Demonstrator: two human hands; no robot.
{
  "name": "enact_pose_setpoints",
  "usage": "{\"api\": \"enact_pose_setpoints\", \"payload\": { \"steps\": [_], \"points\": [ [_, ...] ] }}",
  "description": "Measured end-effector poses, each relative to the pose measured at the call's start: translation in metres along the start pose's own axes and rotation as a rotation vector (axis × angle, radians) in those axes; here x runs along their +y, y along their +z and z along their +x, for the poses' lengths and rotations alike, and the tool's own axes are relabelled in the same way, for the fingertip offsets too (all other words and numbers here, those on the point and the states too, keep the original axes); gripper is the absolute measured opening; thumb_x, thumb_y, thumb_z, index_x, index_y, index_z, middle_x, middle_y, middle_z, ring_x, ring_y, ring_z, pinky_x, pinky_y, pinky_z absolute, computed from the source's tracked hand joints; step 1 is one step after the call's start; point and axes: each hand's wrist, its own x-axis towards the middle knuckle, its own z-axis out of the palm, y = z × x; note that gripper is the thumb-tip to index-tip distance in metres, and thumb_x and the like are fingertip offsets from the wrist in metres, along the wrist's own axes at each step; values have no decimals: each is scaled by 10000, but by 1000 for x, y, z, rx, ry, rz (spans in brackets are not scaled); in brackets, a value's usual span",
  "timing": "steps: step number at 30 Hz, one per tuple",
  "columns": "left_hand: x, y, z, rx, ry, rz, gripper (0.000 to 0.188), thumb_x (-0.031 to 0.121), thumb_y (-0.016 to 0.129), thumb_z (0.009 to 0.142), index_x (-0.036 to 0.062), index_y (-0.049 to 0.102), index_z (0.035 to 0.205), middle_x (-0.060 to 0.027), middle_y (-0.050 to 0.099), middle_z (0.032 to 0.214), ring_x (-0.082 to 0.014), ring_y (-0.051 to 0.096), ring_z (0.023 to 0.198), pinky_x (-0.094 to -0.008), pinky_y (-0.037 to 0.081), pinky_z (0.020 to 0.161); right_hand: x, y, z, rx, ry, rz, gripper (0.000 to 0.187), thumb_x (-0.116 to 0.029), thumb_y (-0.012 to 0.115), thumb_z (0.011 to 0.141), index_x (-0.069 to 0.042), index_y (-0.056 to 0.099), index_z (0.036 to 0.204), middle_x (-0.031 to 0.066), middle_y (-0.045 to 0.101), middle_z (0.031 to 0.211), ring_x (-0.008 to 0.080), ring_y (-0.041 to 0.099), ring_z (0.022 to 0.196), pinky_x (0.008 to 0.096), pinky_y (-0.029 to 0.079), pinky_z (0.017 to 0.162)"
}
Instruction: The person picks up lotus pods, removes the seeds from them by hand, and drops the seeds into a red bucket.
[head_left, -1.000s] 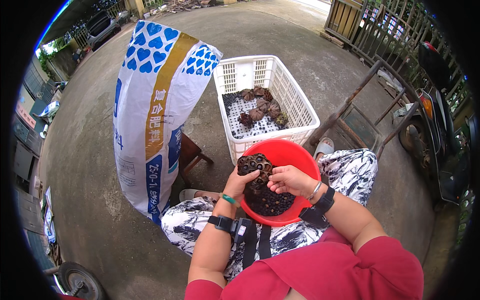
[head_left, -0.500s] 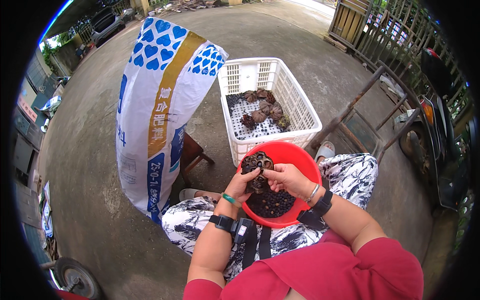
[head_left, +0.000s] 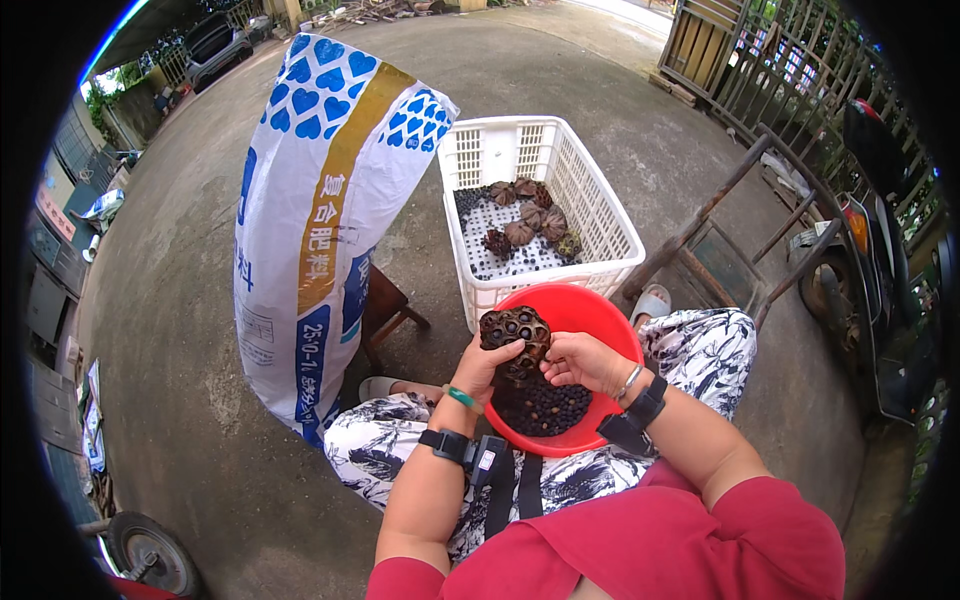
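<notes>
My left hand holds a dried brown lotus seed pod, thumb across its face, with dark seeds showing in its holes. The fingers of my right hand are closed at the pod's right edge; whether a loose seed is between them is hidden. Below both hands a red basin rests at my lap, with many dark lotus seeds in its bottom. Just beyond it stands a white plastic crate, holding several dried lotus seed pods and scattered dark seeds.
A tall white-and-blue woven sack stands at the left, against a small wooden stool. To the right are a metal-framed hand cart and a parked motorbike. A wheel shows at the lower left.
The pod has tilted, so more of its holed face shows. My right hand has shifted slightly right and down, its thumb moving off the face to the edge.
</notes>
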Motion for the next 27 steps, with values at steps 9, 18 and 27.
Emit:
{"api": "enact_pose_setpoints", "payload": {
  "steps": [9, 18, 27],
  "points": [
    [-21, -15, 12, 221, 179, 300, 488, 6, 685, 659, 18, 447, 1085, -76, 582, 968, -164, 577, 838, -284, 460, 783, 5, -16, 7, 352, -369, -559, 233, -212, 541, 832, -6, 543, 941, 63, 573, 810, 132, 585, 744, 248, 494, 605],
    [-8, 2, -4, -1, -14, 192, 372, 7, 652, 664, 18, 537, 1018, -52, 603, 928, -150, 578, 833, -264, 450, 769, 1, 19, 1, 297, -459, -1264, 429, -402, 557, 815, -12, 532, 638, 135, 544, 569, 250, 571, 558, 357, 441, 543],
    [-9, 3, -7, -150, -166, 90, 322, 8, 635, 690, 8, 573, 1006, -60, 610, 937, -161, 584, 846, -269, 452, 771, -1, 4, -6, 85, -575, -1127, 374, -336, 549, 829, 7, 540, 679, 141, 543, 594, 259, 538, 547, 352, 420, 536]
  ]
}}
